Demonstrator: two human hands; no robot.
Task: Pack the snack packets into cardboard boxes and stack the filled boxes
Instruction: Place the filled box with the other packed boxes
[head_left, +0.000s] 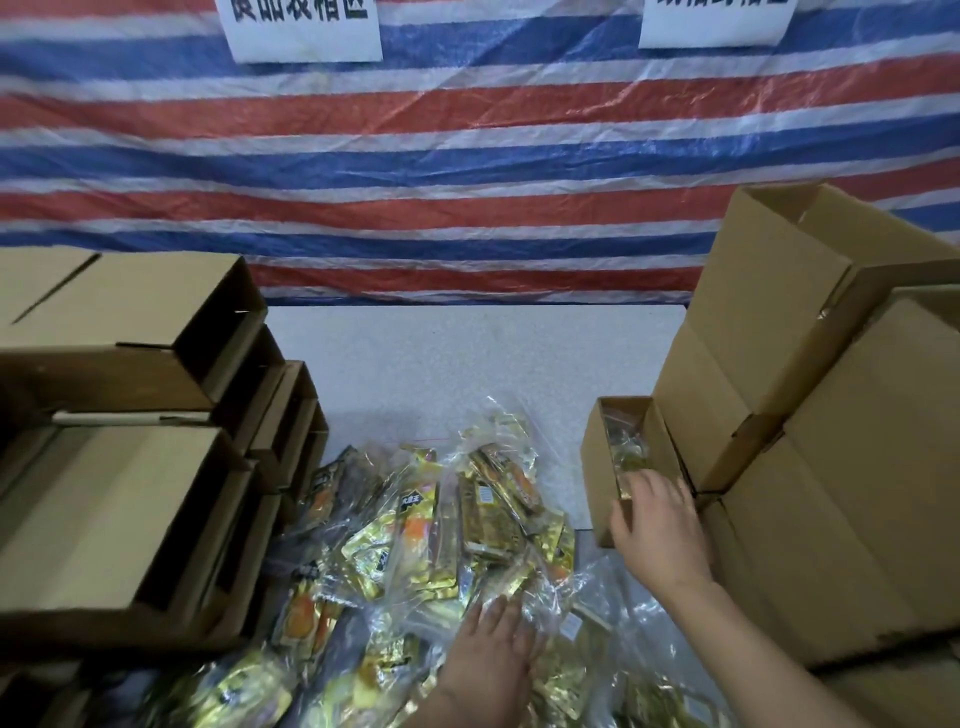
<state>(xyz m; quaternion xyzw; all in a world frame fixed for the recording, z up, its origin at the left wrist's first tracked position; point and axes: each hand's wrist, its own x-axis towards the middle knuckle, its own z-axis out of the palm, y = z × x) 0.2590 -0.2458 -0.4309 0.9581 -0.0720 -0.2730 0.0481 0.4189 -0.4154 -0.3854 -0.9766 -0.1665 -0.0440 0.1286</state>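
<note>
Head view: a pale worktop (467, 353) seen from above, with a red, white and blue striped tarp (467, 156) hung behind it.
Snack packets: a loose heap of gold and orange snack packets (426, 525) in clear plastic lies at 6 o'clock, reaching toward mid-worktop.
Left hand: the left hand (493, 649) lies palm down on the heap near 6 o'clock, fingers straight and slightly spread, pressing on the plastic; whether it pinches a packet cannot be told.
Right hand: the right hand (660, 530) at 4 o'clock rests on the near end of the small open box (618, 457), fingers curled over its rim.
Small open box: it stands at 3 o'clock, just beside the right-hand stack, with gold packets showing inside.
Right stack: closed and half-closed cardboard boxes (831, 415) are piled at 3 o'clock.
Left stack: empty open boxes (130, 415) lie on their sides at 9 o'clock.
Signs: two white paper signs (304, 28) hang at 12 o'clock, cut by the edge.
</note>
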